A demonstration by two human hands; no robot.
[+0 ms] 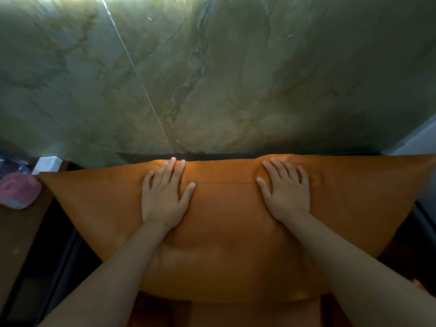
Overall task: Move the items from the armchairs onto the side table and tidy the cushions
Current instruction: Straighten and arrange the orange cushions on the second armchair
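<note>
- While I lean over the armchair, my left hand (pixel 164 197) lies flat and released on the orange cushion (pixel 226 232), fingers spread, grasping nothing.
- My right hand (pixel 286 192) lies the same way, palm down and fingers apart, pressing on the cushion's upper part without gripping it.
- Both hands sit near the cushion's top edge, left and right of a thin seam line (pixel 226 182) that runs between them across the fabric.
- My left fingertips (pixel 173 159) reach right to the cushion's upper rim.
- That cushion fills the middle of my view, its two upper corners pointing out to the left and right, its lower edge rounded toward me.
- Behind it rises a greenish marbled wall (pixel 212 79), with a pale joint line (pixel 139 72) slanting down it.
- Just beside the cushion's left corner, a pink object (pixel 18 190) rests on a brown worktop (pixel 14 232); I cannot tell what it is.
- Behind it, near the wall, stands a small white box (pixel 48 163).
</note>
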